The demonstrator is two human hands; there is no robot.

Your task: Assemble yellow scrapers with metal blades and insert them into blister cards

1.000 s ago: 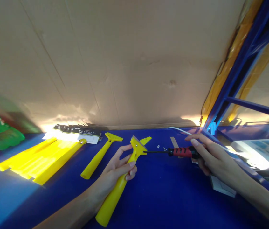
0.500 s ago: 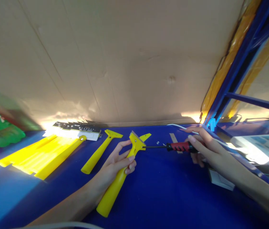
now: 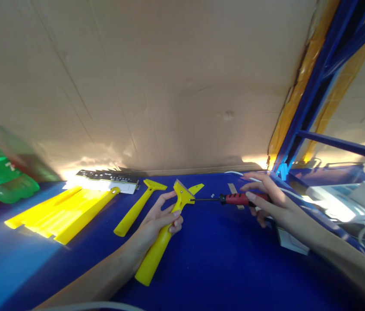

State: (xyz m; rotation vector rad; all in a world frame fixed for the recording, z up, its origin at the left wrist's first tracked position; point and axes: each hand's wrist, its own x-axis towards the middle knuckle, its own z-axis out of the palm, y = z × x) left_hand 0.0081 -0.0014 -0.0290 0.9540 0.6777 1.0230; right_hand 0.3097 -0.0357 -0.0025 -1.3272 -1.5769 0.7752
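My left hand is closed round the neck of a yellow scraper, tilted with its head up and away from me. A blade shows along the head's edge. In my right hand is a screwdriver with a red and black handle, held level. Its thin shaft points left, and the tip meets the right side of the scraper head. Behind that head lies a small yellow piece, partly hidden. Another yellow scraper handle rests on the table to the left. Tiny screws or nuts lie beyond the shaft.
Several yellow scrapers lie side by side at the left, near black and white packaging. A green bottle stands far left. Cardboard rises behind the blue table. A blue metal frame and a white box are at the right.
The view has shifted slightly. Both hands keep their holds, and the screwdriver tip stays at the scraper head. My right fingers have shifted a little on the handle.
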